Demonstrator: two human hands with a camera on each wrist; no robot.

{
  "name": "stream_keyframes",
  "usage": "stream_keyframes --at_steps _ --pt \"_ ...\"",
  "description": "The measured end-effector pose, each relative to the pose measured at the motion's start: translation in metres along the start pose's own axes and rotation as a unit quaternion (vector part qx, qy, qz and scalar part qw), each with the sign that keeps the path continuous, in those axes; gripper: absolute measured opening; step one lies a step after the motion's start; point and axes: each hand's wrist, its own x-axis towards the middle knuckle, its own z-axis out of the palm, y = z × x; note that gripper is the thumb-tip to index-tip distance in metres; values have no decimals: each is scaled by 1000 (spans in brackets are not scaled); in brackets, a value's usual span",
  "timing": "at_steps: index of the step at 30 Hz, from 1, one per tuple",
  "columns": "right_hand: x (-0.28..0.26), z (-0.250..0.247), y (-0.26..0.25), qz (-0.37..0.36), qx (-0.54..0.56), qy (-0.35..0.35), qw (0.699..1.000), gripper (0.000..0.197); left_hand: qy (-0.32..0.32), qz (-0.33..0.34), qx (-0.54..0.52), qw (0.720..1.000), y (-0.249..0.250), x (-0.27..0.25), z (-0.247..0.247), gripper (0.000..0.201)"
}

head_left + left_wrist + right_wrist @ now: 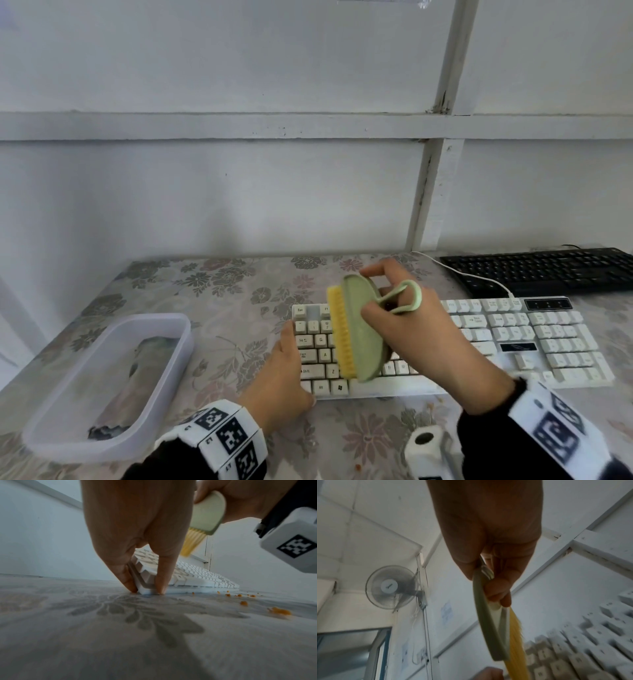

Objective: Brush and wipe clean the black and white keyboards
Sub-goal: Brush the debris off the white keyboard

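plainly, the right hand [421, 329] grips a pale green oval scrubbing brush with yellow bristles [356, 329], tipped on edge and lifted off the white plastic keyboard [513, 339], probably between strokes. the left hand [277, 370] lies with straight fingers against the keyboard's nine o'clock end, bracing it against sliding. the black keyboard [544, 274] waits at two o'clock. orange crumbs [279, 611] lie along the near edge, likely swept out.
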Motion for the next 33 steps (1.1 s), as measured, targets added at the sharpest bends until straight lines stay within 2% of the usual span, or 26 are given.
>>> stream_keyframes --at_steps 3,6,12,14,19,21,25,28,30,33 --pt "8 16 9 -24 -31 -2 999 27 4 8 4 1000 -1 1 1 103" --pt "-2 28 19 -18 -31 -34 999 22 14 23 -6 1000 -6 4 3 102" --pt "-27 24 24 47 1 -97 994 16 16 16 -7 1000 -6 4 4 100" --pt "-26 15 16 48 3 -81 996 14 11 12 4 1000 -5 4 4 102" --pt "1 7 5 6 30 26 999 25 0 8 5 1000 -7 5 3 106" --pt "3 15 9 5 17 15 1000 24 7 15 7 1000 -8 5 3 104" --pt "-15 32 22 11 -16 -50 999 21 17 22 -5 1000 -8 5 4 100" --pt "-21 27 20 40 -15 -82 996 20 15 16 2 1000 -9 6 5 100" --pt "-17 19 13 45 0 -73 996 18 6 4 11 1000 -8 5 5 105" --pt "-2 12 4 9 19 1 1000 23 -1 -5 15 1000 -7 5 4 108"
